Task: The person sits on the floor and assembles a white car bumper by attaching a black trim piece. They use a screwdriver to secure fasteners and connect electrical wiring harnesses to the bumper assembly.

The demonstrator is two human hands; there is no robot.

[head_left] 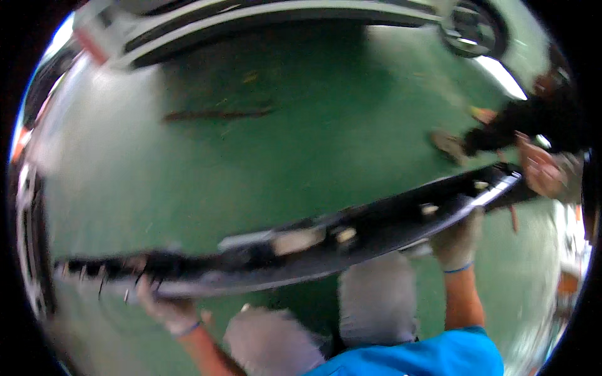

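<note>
Panel: the long dark panel (313, 258) lay crosswise in front of the person, clear of the floor, and bowed slightly in this wide view.
Long axis: it ran left to right on a slant, the right end farther from the body than the left.
Panel from the grip: its bulk lay ahead of both hands, which met it along the near edge.
Left hand: the gloved left hand (168, 308) was closed on the near edge, fingers curled over it; a length of panel projected to its left.
Right hand: the gloved right hand (458, 241) appeared closed on the same edge, its fingertips partly hidden; it was the nearer hand to the right end.
Pale fittings: small pale blocks (346, 235) were noted along the panel's inner side.
Second person: a co-worker's hand (542, 168) was just beside the right end; whether it touched could not be told.
Legs: the grey trousers (379, 297) showed on the near side of the panel.
Floor: a dark strip (216, 114) lay on the green floor (326, 150), well apart from the panel.
Vehicle: a pale vehicle (269, 17) stood beyond.
Markings: no brand, label or writing was legible; blur was present.
</note>
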